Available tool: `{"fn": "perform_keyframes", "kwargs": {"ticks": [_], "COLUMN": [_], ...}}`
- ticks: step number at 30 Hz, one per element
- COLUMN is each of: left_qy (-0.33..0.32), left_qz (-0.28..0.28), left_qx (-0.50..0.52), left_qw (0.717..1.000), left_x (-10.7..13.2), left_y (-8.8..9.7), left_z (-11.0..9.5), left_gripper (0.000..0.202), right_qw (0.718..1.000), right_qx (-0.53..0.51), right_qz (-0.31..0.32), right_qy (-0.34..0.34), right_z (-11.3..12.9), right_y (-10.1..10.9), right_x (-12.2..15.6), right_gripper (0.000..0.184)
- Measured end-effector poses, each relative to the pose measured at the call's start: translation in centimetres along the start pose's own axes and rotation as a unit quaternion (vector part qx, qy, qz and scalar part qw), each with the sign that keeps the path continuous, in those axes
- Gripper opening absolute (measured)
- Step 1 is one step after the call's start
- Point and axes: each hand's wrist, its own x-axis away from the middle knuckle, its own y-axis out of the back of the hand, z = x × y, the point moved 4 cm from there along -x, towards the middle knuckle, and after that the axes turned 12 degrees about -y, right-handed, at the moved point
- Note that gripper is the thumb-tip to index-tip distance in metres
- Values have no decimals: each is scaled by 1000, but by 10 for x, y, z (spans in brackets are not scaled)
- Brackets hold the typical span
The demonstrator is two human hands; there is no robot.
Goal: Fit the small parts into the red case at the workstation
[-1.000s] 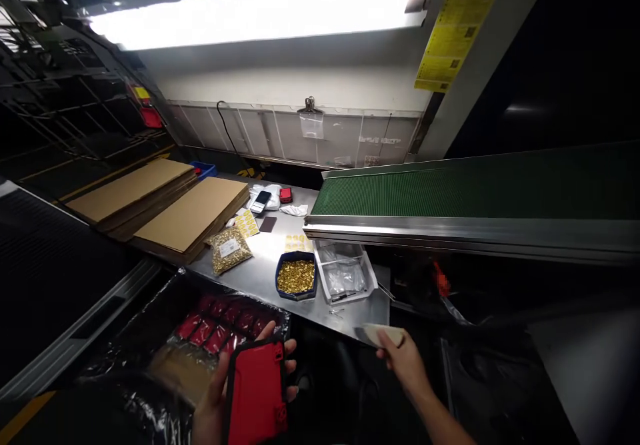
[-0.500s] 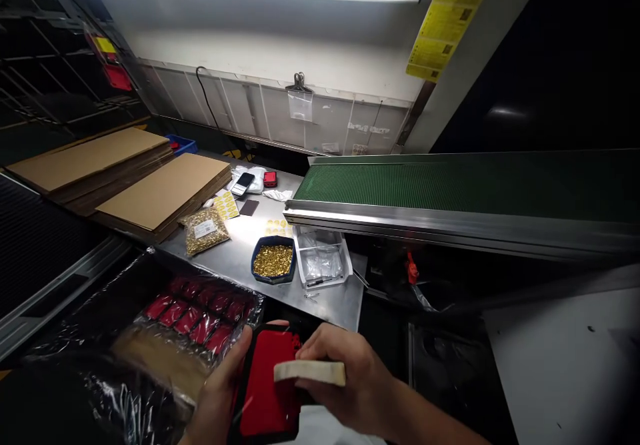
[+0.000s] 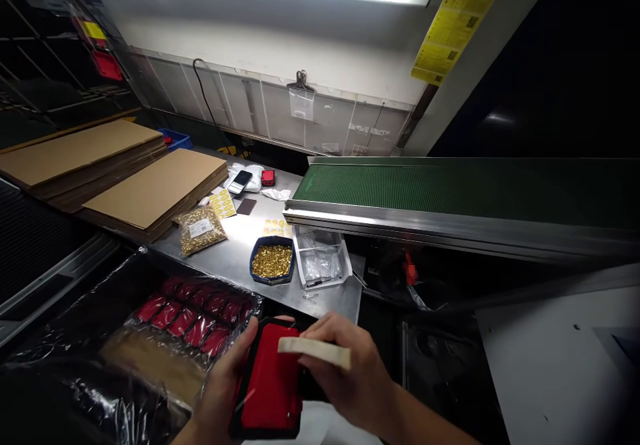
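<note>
My left hand (image 3: 223, 385) grips a flat red part with a black rim (image 3: 270, 385) at the bottom middle of the view, thumb on its left edge. My right hand (image 3: 350, 382) is closed on a thin cream-coloured strip (image 3: 315, 350), held across the top right corner of the red part. To the left, more red parts (image 3: 195, 315) lie in rows under clear plastic wrap inside a black-lined box.
A steel table (image 3: 235, 262) carries a blue bowl of small brass pieces (image 3: 271, 260), a bag of brass pieces (image 3: 201, 228), a clear tray (image 3: 321, 262), yellow label sheets, a phone and cardboard stacks (image 3: 150, 192). A green conveyor belt (image 3: 450, 188) runs to the right.
My right hand carried the cream strip from the table's corner down and left onto the red part. The view tilted down and the red part now sits slightly higher.
</note>
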Motion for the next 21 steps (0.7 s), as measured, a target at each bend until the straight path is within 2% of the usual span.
{"fn": "perform_keyframes", "kwargs": {"ticks": [3,5,8,12,16,19,21], "left_qy": [18,30,30,20,30,36,20], "left_qz": [35,44,43,30,7,-15,-7], "left_qx": [24,33,54,60,55,47,58], "left_qw": [999,998,997,998,998,998,998], "left_x": [-6,-9,-13,-15,-14,-13,-12], "left_y": [3,5,8,8,12,15,14], "left_z": [2,2,0,-3,1,1,-6], "left_gripper": [52,55,57,42,38,40,45], "right_qw": [996,994,997,996,994,996,999], "right_qx": [-57,-43,-8,53,78,75,46], "right_qz": [-60,-69,-28,56,66,47,-17], "right_qy": [-44,-70,-73,-53,-42,-5,5], "right_z": [-5,-8,-5,3,5,9,4], "right_y": [11,16,14,2,-12,-17,-8], "right_x": [-1,2,4,-1,-9,-12,-14], "right_gripper": [10,13,13,14,15,14,15]}}
